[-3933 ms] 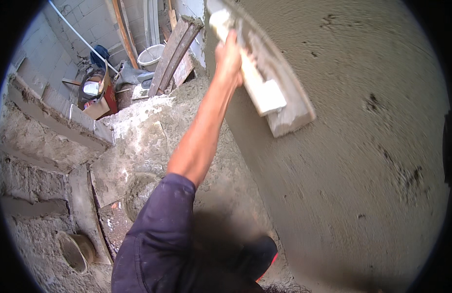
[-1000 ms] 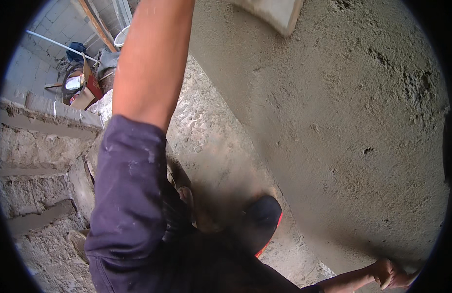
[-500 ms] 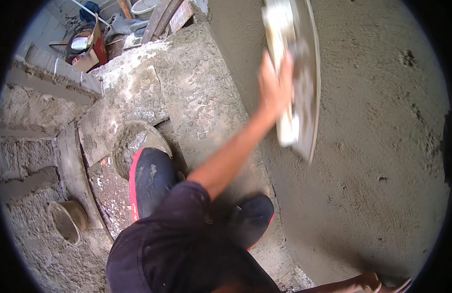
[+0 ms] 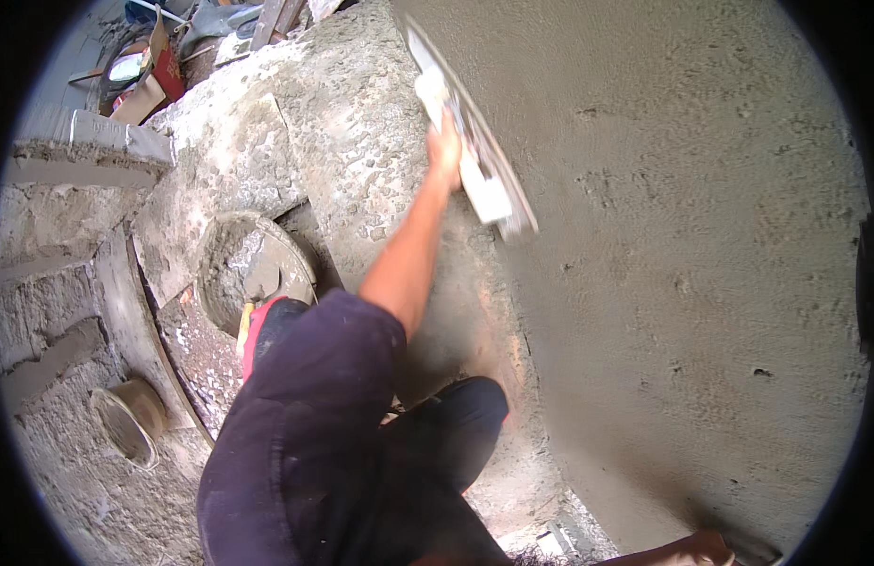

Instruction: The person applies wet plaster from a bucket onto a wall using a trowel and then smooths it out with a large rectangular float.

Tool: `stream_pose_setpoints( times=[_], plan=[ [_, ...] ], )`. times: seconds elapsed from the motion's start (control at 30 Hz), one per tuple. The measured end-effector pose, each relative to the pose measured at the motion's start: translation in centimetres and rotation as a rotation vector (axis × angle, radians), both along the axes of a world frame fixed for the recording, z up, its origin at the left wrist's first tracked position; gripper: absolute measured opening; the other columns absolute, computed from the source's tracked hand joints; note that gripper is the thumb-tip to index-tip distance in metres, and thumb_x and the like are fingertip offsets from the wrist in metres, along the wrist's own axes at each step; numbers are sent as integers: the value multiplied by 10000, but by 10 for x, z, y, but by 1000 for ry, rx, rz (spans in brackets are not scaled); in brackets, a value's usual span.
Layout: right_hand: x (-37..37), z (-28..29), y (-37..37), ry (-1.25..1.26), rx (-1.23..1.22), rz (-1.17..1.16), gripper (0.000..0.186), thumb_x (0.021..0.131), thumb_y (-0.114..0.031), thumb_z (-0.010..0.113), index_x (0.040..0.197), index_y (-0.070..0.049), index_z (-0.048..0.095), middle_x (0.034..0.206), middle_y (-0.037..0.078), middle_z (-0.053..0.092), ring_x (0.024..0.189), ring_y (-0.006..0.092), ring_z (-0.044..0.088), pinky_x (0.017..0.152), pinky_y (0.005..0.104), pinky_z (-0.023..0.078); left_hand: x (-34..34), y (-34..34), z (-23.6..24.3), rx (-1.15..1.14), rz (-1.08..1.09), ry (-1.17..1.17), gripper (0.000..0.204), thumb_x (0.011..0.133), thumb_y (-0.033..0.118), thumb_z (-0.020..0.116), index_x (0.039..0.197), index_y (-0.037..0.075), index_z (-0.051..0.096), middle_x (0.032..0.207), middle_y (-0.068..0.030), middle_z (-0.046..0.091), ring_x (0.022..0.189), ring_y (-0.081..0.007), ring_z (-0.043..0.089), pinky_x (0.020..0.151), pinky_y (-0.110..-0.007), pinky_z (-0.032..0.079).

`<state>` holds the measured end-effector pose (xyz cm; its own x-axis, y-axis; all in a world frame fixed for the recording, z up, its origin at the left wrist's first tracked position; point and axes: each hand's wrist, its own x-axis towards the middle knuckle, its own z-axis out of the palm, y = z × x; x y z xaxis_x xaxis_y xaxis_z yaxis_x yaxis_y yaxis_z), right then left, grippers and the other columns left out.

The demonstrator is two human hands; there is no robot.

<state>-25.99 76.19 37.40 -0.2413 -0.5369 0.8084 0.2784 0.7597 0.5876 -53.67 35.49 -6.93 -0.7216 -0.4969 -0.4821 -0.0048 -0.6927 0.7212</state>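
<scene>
My left hand (image 4: 443,156) is closed around the pale handle of a long plastering float (image 4: 487,194). The float's narrow blade stands tilted at the left edge of the grey mortared wall (image 4: 663,283), along the line where it meets the rough ledge. Down at the lower right rim, my right hand (image 4: 708,547) is curled close to the mortar surface. A dark edge of something shows by its fingers, too cut off to name. Beside my leg, a round mortar tub (image 4: 207,259) holds wet mix and a small trowel (image 4: 264,274).
Rough concrete (image 4: 352,123) runs along the wall's foot. A smaller bucket (image 4: 135,424) lies tipped at the left, near a curved board (image 4: 158,340) and block steps (image 4: 78,174). A red cardboard box (image 4: 163,75) and clutter sit at the far left.
My left hand and the float have swung left and slightly down, from over the wall to its edge. My leg has shifted, uncovering the trowel in the tub. My right hand remains low right.
</scene>
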Motion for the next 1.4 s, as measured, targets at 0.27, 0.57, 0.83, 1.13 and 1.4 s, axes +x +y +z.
stream_pose_setpoints(
  times=[0.27,0.57,0.83,1.13,1.4],
  plan=[
    [-2,60,-8,89,-41,37,923,961,-716,62,1325,-19,547,1373,188,511,1283,314,474,1067,479,403,178,207,159,492,-91,-88,465,978,563,524,973,99,508,616,-25,505,458,-154,532,415,-322,485],
    [-42,303,-66,126,-125,290,835,982,-703,176,1272,-27,571,1308,204,546,1246,302,508,1046,478,404,29,45,537,-350,9,352,469,994,409,564,1159,-28,516,789,-140,609,591,-164,630,471,-317,497],
    [-122,379,-87,43,2,203,858,978,-708,152,1298,-26,561,1331,197,538,1263,308,488,1056,482,394,-125,-149,552,-326,70,217,469,1019,407,503,1149,-43,483,655,-41,520,441,-116,512,359,-281,475],
    [-156,380,-93,-24,68,132,884,973,-713,124,1328,-24,550,1356,188,529,1282,315,466,1067,486,383,-12,-38,361,51,4,-242,520,987,548,500,1031,30,525,556,-29,500,382,-163,526,341,-336,436],
    [-95,414,-109,19,51,54,908,968,-718,99,1354,-23,539,1379,180,521,1299,321,447,1077,490,373,211,101,514,436,-147,-270,543,985,562,503,1166,52,461,693,-25,490,477,-125,519,400,-295,489]
  ],
)
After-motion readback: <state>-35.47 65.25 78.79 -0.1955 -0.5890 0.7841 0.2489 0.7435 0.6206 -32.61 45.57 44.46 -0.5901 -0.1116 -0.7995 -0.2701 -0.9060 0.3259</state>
